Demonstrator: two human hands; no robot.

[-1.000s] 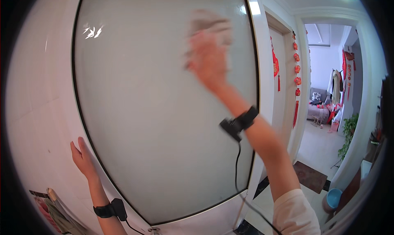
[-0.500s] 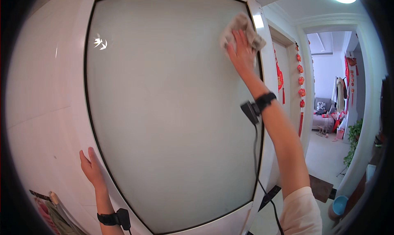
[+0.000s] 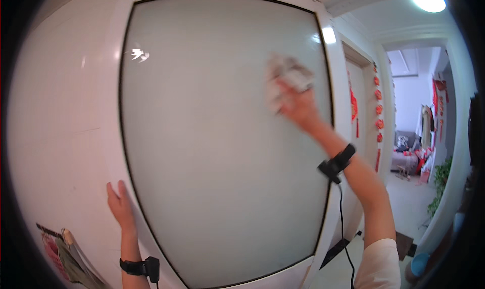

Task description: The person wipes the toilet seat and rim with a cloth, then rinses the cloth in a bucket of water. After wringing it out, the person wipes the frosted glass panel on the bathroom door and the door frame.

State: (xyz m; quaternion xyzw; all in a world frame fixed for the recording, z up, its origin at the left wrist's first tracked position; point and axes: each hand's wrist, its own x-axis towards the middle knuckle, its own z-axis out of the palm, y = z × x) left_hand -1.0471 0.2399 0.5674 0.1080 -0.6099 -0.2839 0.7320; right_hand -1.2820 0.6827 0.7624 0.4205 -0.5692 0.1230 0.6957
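Observation:
A large frosted glass panel (image 3: 217,152) with a black edging strip sits in a white door frame (image 3: 112,137) before me. My right hand (image 3: 300,107) is at the upper right of the glass, smeared by motion. Under and around its fingers is a crumpled pale cloth (image 3: 295,78), which lies against the pane. Lower left, my left hand (image 3: 121,205) rests beside the glass on the white frame, its visible fingers stretched and apart, holding nothing. White bird-shaped marks (image 3: 140,54) show near the glass's upper left corner.
A black cable (image 3: 342,223) hangs from the band (image 3: 337,163) on my right wrist. Clothes (image 3: 70,261) hang from a rack at lower left. On the right, a doorway opens to another room, with red hanging ornaments (image 3: 379,109), a plant (image 3: 442,180) and a blue basin (image 3: 420,263).
My right hand and the cloth have moved down and slightly left across the glass, away from the frame's right edge. The view has shifted slightly; my left hand stays at the frame.

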